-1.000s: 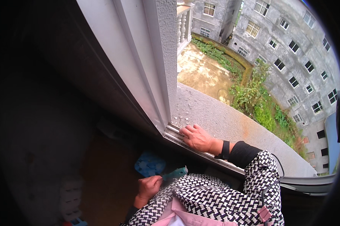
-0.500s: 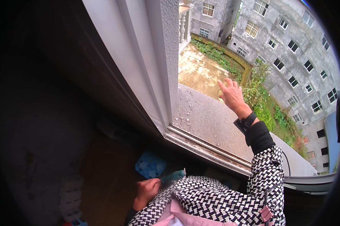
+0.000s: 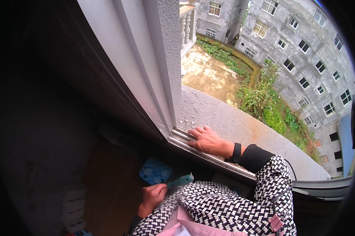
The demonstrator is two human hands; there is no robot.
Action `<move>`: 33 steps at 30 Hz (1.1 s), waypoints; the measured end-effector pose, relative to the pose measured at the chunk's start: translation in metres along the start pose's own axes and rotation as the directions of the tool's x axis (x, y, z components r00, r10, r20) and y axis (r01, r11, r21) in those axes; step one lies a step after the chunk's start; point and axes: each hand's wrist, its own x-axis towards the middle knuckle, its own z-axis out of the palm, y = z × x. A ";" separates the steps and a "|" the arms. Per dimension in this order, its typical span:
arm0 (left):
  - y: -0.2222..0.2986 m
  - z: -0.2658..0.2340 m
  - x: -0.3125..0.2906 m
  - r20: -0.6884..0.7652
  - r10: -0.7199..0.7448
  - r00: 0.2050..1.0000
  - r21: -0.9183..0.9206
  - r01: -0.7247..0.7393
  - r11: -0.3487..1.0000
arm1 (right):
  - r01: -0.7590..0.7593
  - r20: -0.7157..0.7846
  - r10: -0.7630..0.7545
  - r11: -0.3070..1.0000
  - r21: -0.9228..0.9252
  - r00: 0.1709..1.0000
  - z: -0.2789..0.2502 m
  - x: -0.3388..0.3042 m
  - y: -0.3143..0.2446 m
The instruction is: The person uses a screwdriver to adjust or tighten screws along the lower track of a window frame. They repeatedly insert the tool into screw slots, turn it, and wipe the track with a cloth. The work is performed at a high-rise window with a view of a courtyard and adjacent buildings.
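Upper-storey room of a residential block, at an open window: white window frame (image 3: pixel 146 78) left, grey concrete ledge (image 3: pixel 232 122) near, grey multi-storey buildings (image 3: pixel 303 51) far right, overgrown courtyard (image 3: pixel 209 74) below.

Two hands in view, left hand (image 3: pixel 153 195) and right hand (image 3: pixel 207 140), one teal-handled tool (image 3: pixel 180 181), one blue patterned cloth (image 3: pixel 155 171), one black wristband (image 3: pixel 236 152), one window track (image 3: pixel 209 154), three grey buildings outside (roughly).
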 end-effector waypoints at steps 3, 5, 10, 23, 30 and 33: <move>0.008 -0.006 0.001 -0.003 -0.006 1.000 0.006 0.006 1.000 | 0.099 -0.049 -0.099 0.995 -0.014 0.994 0.005 0.017 0.005; 0.014 -0.011 0.007 -0.001 -0.003 1.000 0.002 0.003 1.000 | 0.186 -0.175 -0.191 0.981 -0.048 0.966 0.006 0.033 0.006; 0.021 -0.023 0.015 0.014 0.024 1.000 0.023 -0.024 0.999 | 0.278 -0.292 -0.237 0.955 0.107 0.927 -0.013 0.066 0.002; -0.003 0.000 -0.002 0.024 -0.025 0.999 -0.005 0.025 1.000 | 0.025 -0.111 -0.005 0.983 0.182 0.994 -0.005 0.019 0.035; 0.001 -0.008 0.008 0.010 0.019 1.000 -0.003 -0.019 1.000 | -0.115 0.001 0.116 0.983 0.141 0.993 0.012 0.032 -0.014; 0.003 -0.006 0.003 0.012 -0.008 1.000 0.006 0.008 1.000 | -0.078 0.076 0.076 0.996 0.032 0.994 0.003 0.010 -0.009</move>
